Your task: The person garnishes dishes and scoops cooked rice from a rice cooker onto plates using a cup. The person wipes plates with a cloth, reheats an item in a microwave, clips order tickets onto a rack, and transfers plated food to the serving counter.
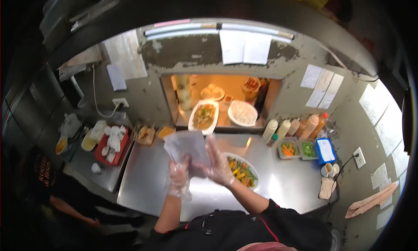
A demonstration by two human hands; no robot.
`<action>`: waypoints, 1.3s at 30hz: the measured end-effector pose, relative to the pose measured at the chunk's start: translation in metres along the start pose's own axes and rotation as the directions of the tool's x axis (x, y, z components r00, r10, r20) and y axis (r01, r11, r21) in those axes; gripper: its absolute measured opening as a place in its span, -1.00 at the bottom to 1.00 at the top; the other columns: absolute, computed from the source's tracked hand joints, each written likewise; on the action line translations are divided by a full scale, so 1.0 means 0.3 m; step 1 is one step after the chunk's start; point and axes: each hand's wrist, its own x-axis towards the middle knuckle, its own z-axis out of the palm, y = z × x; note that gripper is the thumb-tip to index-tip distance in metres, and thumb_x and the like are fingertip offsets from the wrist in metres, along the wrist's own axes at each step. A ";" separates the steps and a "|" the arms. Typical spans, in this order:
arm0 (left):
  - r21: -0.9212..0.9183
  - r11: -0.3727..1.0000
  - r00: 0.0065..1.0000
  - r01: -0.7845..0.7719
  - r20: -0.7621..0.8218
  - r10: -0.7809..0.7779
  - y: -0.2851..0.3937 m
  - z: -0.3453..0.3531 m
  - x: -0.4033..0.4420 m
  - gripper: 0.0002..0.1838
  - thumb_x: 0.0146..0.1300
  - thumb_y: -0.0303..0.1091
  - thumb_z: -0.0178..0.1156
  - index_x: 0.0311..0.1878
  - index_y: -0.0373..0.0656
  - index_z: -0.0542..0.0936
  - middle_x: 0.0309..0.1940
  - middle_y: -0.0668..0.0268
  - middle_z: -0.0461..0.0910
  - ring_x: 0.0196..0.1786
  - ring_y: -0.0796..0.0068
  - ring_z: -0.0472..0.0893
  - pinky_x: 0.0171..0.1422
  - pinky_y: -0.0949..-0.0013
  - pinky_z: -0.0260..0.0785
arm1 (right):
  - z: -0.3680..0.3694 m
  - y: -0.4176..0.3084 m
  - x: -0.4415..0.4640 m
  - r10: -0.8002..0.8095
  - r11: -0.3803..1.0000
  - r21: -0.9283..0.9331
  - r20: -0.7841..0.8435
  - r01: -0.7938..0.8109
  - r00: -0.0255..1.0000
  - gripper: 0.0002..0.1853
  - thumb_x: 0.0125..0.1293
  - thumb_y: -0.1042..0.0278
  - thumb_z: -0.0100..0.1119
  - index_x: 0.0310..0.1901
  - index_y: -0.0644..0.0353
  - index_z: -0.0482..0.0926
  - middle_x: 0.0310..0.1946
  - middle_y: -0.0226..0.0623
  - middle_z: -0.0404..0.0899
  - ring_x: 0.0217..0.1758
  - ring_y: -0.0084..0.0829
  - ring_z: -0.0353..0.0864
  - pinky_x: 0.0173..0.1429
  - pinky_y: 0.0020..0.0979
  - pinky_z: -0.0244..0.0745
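Both of my hands wear clear plastic gloves. White paper sheets (187, 144) are held above the steel counter (143, 181). My left hand (178, 175) grips their lower left part, with the fingers closed on them. At their right edge is my right hand (215, 164), its fingers stretched upward and its palm side touching the sheets. Partly behind my right hand, an oval plate of mixed vegetables (244, 171) rests on the counter. Beyond the sheets, an oval dish of food (203, 116) and a bowl of white food (242, 113) stand in the lit pass-through window.
Sauce bottles (310, 125) line the back right, behind containers of chopped vegetables (288, 148) and a blue-rimmed container (325, 151). A red tray (112, 144) stands at left. Another person (56, 194) in dark clothes is at lower left. Cups (327, 169) and a folded cloth (326, 188) are at right.
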 end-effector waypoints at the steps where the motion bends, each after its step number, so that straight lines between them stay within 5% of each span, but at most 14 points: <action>1: -0.077 0.993 0.988 -0.087 0.124 0.096 -0.056 -0.019 0.021 -0.60 0.23 -0.36 0.21 0.10 -0.23 0.42 -0.10 0.27 0.54 -0.08 0.47 0.52 -0.02 0.38 0.41 | -0.026 -0.010 -0.019 -0.064 0.993 -0.095 0.049 0.068 0.997 -0.21 0.08 0.45 0.33 0.35 0.13 0.16 0.11 -0.07 0.43 0.08 -0.27 0.50 0.14 -0.33 0.41; 2: -0.166 0.972 0.949 -0.167 0.239 0.204 -0.113 -0.031 0.050 -0.60 0.22 -0.35 0.23 0.10 -0.23 0.42 -0.10 0.27 0.54 -0.08 0.44 0.53 0.00 0.39 0.41 | -0.071 -0.044 -0.003 -0.135 0.957 -0.225 0.206 0.181 0.969 -0.28 0.06 0.49 0.34 0.29 0.17 0.27 0.00 -0.20 0.47 -0.04 -0.36 0.51 0.04 -0.39 0.45; 5: -0.289 0.939 0.841 -0.188 0.446 0.306 -0.035 0.013 0.011 -0.60 0.25 -0.28 0.19 0.10 -0.23 0.41 -0.09 0.32 0.54 -0.07 0.46 0.52 0.06 0.42 0.39 | -0.083 -0.144 0.004 0.439 0.707 0.421 0.368 -0.568 0.820 -0.53 0.19 0.39 0.23 0.16 0.11 0.42 -0.09 -0.35 0.51 -0.09 -0.51 0.50 -0.04 -0.54 0.44; 6: -0.239 0.953 0.831 -0.184 0.480 0.281 -0.074 -0.002 0.028 -0.59 0.27 -0.25 0.16 0.11 -0.23 0.40 -0.06 0.31 0.52 -0.05 0.47 0.51 0.06 0.44 0.38 | -0.081 -0.101 -0.028 0.379 0.604 0.602 0.360 -0.522 0.853 -0.59 0.23 0.30 0.21 0.12 0.09 0.46 -0.13 -0.34 0.54 -0.11 -0.53 0.52 -0.06 -0.56 0.45; 9: -0.385 0.923 0.816 -0.020 0.528 0.237 -0.176 0.014 0.067 -0.52 0.33 -0.13 0.05 0.19 -0.22 0.32 0.04 0.30 0.43 -0.02 0.50 0.48 0.07 0.47 0.38 | -0.219 -0.149 0.082 -0.068 0.939 -0.261 0.503 0.226 0.861 -0.60 0.26 0.18 0.19 0.08 0.15 0.49 -0.22 -0.29 0.60 -0.18 -0.54 0.57 -0.10 -0.53 0.51; 12: -0.342 0.915 0.686 -0.216 0.613 0.391 0.017 0.074 0.026 -0.27 0.31 0.17 -0.06 0.32 -0.24 0.17 0.03 0.24 0.35 -0.07 0.45 0.47 -0.03 0.43 0.46 | -0.339 -0.371 0.244 0.282 0.956 -0.027 0.343 -0.291 0.896 -0.67 0.26 0.19 0.17 -0.01 0.20 0.54 -0.27 -0.21 0.62 -0.25 -0.50 0.62 -0.17 -0.44 0.56; 13: -0.368 0.903 0.677 -0.223 0.608 0.415 0.070 0.076 0.014 -0.22 0.28 0.22 -0.06 0.33 -0.24 0.16 -0.01 0.23 0.36 -0.10 0.44 0.47 -0.06 0.41 0.47 | -0.392 -0.480 0.318 0.074 0.960 -0.281 0.314 0.018 0.946 -0.69 0.27 0.18 0.15 -0.06 0.20 0.56 -0.28 -0.22 0.62 -0.30 -0.49 0.62 -0.20 -0.45 0.56; 15: -0.333 0.899 0.738 -0.283 0.523 0.426 0.145 0.079 -0.017 -0.18 0.24 0.32 -0.11 0.31 -0.22 0.23 -0.17 0.26 0.37 -0.18 0.43 0.47 -0.17 0.30 0.48 | -0.541 -0.627 0.441 -0.376 0.531 -0.731 0.249 0.428 0.892 -0.67 0.29 0.17 0.11 -0.01 0.20 0.54 -0.21 -0.24 0.61 -0.26 -0.45 0.60 -0.20 -0.45 0.54; 17: -0.324 0.902 0.750 -0.285 0.511 0.421 0.123 0.051 0.012 -0.20 0.24 0.31 -0.11 0.29 -0.21 0.26 -0.17 0.26 0.38 -0.18 0.43 0.47 -0.16 0.31 0.48 | -0.761 -0.699 0.542 -0.712 -0.279 -0.958 0.254 0.069 0.655 -0.64 0.30 0.17 0.07 0.04 0.19 0.52 -0.14 -0.25 0.59 -0.22 -0.41 0.59 -0.21 -0.44 0.52; 19: -0.305 0.921 0.780 -0.241 0.504 0.371 0.087 0.010 0.034 -0.25 0.24 0.29 -0.10 0.23 -0.20 0.34 -0.22 0.28 0.40 -0.19 0.43 0.47 -0.18 0.33 0.47 | -0.854 -0.909 0.752 -0.957 0.066 -0.973 0.002 0.223 0.290 -0.58 0.23 0.14 0.16 0.04 0.21 0.54 -0.22 -0.15 0.64 -0.28 -0.39 0.61 -0.23 -0.41 0.52; 21: -0.309 0.931 0.816 -0.193 0.476 0.327 0.053 -0.023 0.035 -0.22 0.19 0.31 -0.02 0.22 -0.22 0.34 -0.21 0.27 0.43 -0.21 0.46 0.50 -0.22 0.35 0.50 | -1.002 -1.068 0.913 -0.975 0.046 -0.991 -0.072 -0.126 0.210 -0.58 0.21 0.07 0.12 0.08 0.02 0.54 -0.10 -0.13 0.60 -0.13 -0.26 0.64 -0.06 -0.36 0.49; 27: -0.221 0.966 0.905 -0.132 0.371 0.209 -0.034 -0.063 0.018 -0.36 0.23 0.21 0.03 0.13 -0.17 0.45 -0.26 0.32 0.46 -0.26 0.52 0.49 -0.24 0.40 0.47 | -1.547 -1.215 1.394 -0.668 -0.064 -0.965 -0.149 -0.256 0.729 -0.42 0.13 -0.03 0.12 0.23 -0.20 0.38 0.18 -0.36 0.44 0.15 -0.33 0.47 0.18 -0.38 0.39; 37: -0.245 0.968 0.969 -0.058 0.221 0.114 -0.088 -0.063 0.008 -0.51 0.29 0.07 0.01 0.07 -0.12 0.52 -0.32 0.39 0.45 -0.30 0.57 0.47 -0.22 0.44 0.41 | -1.763 -1.036 1.752 -0.039 0.611 -0.776 -0.229 -0.158 0.973 -0.62 0.07 0.17 0.29 -0.09 0.14 0.56 -0.16 -0.26 0.59 -0.16 -0.31 0.59 -0.08 -0.31 0.50; 39: -0.270 0.962 0.975 -0.040 0.200 0.097 -0.100 -0.071 0.011 -0.51 0.29 0.06 0.02 0.07 -0.14 0.51 -0.32 0.39 0.45 -0.30 0.57 0.47 -0.21 0.45 0.40 | -1.651 -1.048 1.556 -0.040 0.582 -0.802 0.140 0.137 0.989 -0.64 0.14 0.19 0.21 -0.04 0.15 0.54 -0.14 -0.28 0.58 -0.12 -0.37 0.57 -0.04 -0.30 0.49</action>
